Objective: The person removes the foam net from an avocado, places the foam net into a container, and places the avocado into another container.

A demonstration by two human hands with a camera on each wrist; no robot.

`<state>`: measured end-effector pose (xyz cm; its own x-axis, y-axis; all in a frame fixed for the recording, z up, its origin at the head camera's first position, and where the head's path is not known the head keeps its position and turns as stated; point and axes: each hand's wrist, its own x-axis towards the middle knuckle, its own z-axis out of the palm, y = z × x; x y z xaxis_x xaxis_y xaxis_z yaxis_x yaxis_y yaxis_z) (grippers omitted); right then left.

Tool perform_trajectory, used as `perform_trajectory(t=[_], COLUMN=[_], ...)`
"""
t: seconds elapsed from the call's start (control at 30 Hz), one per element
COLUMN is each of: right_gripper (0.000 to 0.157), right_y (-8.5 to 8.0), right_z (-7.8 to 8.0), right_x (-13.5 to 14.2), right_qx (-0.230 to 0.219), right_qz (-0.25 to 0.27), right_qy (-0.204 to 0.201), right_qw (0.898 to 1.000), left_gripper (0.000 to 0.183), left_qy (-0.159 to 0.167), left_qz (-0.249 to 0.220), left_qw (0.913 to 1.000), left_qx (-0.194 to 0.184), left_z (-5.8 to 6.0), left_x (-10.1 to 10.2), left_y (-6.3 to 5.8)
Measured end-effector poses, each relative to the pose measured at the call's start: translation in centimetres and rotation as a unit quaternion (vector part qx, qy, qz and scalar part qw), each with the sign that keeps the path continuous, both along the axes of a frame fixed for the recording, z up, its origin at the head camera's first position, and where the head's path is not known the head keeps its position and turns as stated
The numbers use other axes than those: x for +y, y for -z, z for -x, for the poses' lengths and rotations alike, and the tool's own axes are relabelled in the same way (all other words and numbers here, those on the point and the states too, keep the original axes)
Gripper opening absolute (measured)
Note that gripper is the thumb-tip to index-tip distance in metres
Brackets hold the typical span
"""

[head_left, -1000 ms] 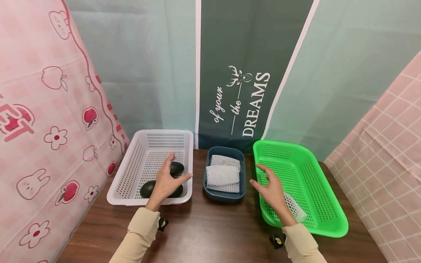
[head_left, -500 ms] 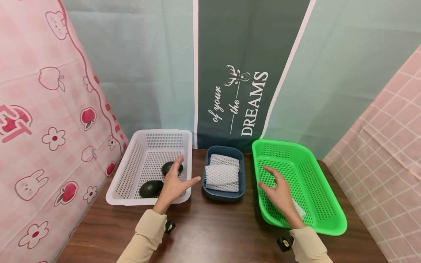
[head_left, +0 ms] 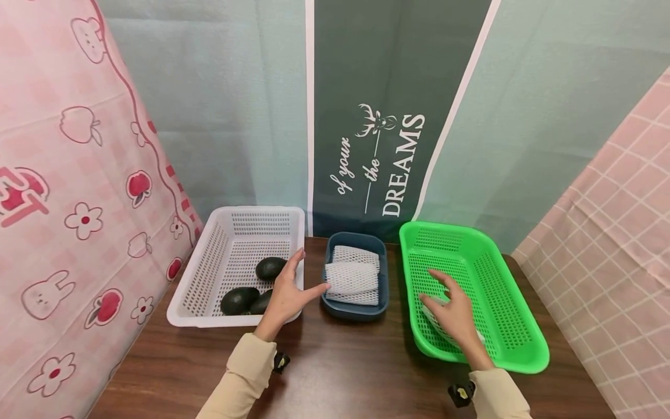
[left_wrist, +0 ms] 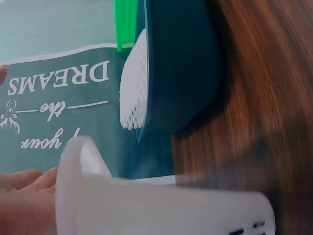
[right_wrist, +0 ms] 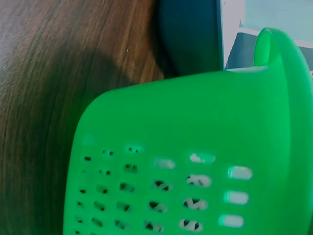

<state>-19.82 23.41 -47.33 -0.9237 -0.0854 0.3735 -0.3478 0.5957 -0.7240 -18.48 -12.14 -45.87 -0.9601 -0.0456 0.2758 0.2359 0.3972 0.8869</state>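
My left hand (head_left: pixel 288 297) is held over the right side of the white basket (head_left: pixel 180 311), fingers spread and thumb stretched toward the navy box (head_left: pixel 356 314). Three dark green avocados (head_left: pixel 239 301) lie in that basket, one partly behind the hand. White foam net sleeves (head_left: pixel 352 278) are piled in the navy box, the thumb tip overlapping its left edge. My right hand (head_left: pixel 454 311) hovers over the green basket (head_left: pixel 523 364), thumb and fingers apart. Under it lies a white foam net sleeve (head_left: pixel 439 329), largely hidden; its white shows through the basket holes in the right wrist view.
All three containers stand on a dark wooden table (head_left: pixel 340 372) against a hanging cloth (head_left: pixel 398 58) printed with lettering. A pink patterned cloth (head_left: pixel 52 145) borders the left, a pink checked one (head_left: pixel 617 233) the right. The white basket's rim (left_wrist: pixel 83 186) looms close in the left wrist view.
My left hand has shifted right, from over the avocados to the white basket's right side, uncovering more of them. My right hand has moved right and slightly down, further over the green basket.
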Motion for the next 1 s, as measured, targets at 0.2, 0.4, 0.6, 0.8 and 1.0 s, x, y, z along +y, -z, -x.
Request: perform_trajectory(t=[0.2, 0.4, 0.6, 0.8, 1.0], right_gripper=[0.055, 0.057, 0.056, 0.057, 0.060], right_y=[0.4, 0.4, 0.3, 0.3, 0.3], right_z=[-0.2, -0.4, -0.7, -0.9, -0.9], right_x=[0.8, 1.6, 2.3, 3.3, 4.2], right_qx=[0.003, 0.002, 0.003, 0.006, 0.000], right_qz=[0.010, 0.014, 0.009, -0.017, -0.040], right_qy=[-0.004, 0.008, 0.024, 0.023, 0.009], right_qw=[1.000, 1.000, 1.000, 1.000, 0.999], left_gripper=[0.093, 0.092, 0.092, 0.094, 0.093], left_qy=[0.017, 0.043, 0.059, 0.063, 0.077], left_qz=[-0.027, -0.072, -0.092, -0.107, -0.111], left_qw=[0.9995, 0.9964, 0.9940, 0.9922, 0.9906], left_qx=[0.006, -0.012, -0.011, -0.010, -0.018], left_z=[0.0, -0.6, -0.7, -0.3, -0.6], left_x=[1.1, 2.2, 3.0, 3.7, 4.8], left_y=[0.2, -0.7, -0.6, 1.0, 1.2])
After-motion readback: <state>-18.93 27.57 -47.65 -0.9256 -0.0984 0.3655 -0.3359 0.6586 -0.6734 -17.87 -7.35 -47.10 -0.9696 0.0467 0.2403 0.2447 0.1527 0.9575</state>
